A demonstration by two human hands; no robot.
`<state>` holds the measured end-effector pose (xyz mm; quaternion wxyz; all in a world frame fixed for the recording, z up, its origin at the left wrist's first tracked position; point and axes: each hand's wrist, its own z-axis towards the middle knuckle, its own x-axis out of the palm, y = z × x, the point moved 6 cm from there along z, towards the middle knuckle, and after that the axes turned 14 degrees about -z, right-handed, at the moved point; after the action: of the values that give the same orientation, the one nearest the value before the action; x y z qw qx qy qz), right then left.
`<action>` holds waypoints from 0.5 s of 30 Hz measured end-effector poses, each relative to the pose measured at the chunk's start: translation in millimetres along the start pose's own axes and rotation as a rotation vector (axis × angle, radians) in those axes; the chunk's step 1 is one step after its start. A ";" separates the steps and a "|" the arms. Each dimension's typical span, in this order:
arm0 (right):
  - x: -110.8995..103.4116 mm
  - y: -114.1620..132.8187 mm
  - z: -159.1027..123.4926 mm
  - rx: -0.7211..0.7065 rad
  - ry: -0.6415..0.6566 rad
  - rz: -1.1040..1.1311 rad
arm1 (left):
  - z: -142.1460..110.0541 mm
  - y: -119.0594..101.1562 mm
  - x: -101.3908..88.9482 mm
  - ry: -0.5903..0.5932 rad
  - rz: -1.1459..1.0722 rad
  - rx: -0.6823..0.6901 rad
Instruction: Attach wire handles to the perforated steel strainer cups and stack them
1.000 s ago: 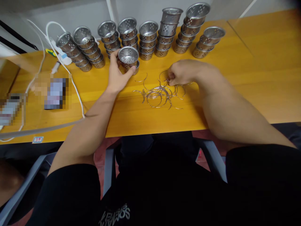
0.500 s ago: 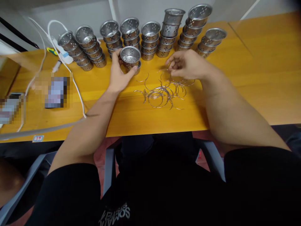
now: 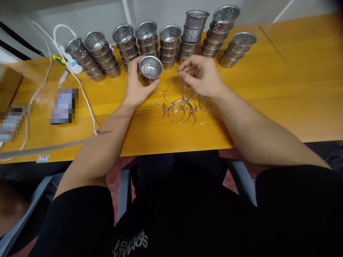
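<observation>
My left hand [image 3: 138, 79] is wrapped around a perforated metal strainer cup [image 3: 150, 68], its thumb on the near side. The cup's open top tilts toward me, showing the holed bottom. To the right of it, my right hand [image 3: 199, 74] is closed in a pinch. A short end of thin wire [image 3: 175, 67] sticks out from its fingertips; the rest is hidden by the hand. Below both hands lies a tangled pile of curved wires [image 3: 178, 107] on the yellow table [image 3: 166, 137].
Several stacks of the same strainer cups [image 3: 168, 43] stand along the back of the table. At left are a phone [image 3: 63, 106], a second phone-like device [image 3: 12, 121], a white cable [image 3: 88, 100] and a power strip [image 3: 73, 65]. A numbered label [image 3: 43, 158] marks the front edge.
My right hand has moved left from above the wire pile toward the cup, with a wire end now showing at its fingertips. The cup in my left hand has tilted and shifted slightly nearer me.
</observation>
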<state>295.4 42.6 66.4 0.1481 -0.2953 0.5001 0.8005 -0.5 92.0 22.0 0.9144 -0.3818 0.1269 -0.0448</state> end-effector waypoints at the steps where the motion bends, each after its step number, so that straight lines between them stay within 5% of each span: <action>1: -1.4 1.1 0.8 -0.025 -0.028 -0.009 | -0.7 -4.8 0.1 0.009 0.004 0.005; 15: -12.1 -5.9 4.1 -0.060 -0.130 -0.125 | 3.6 13.5 2.4 -0.119 0.050 -0.056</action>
<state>306.6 49.6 71.0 0.2208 -0.2776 0.4460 0.8217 2.6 103.6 14.4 0.9100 -0.4061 0.0829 0.0046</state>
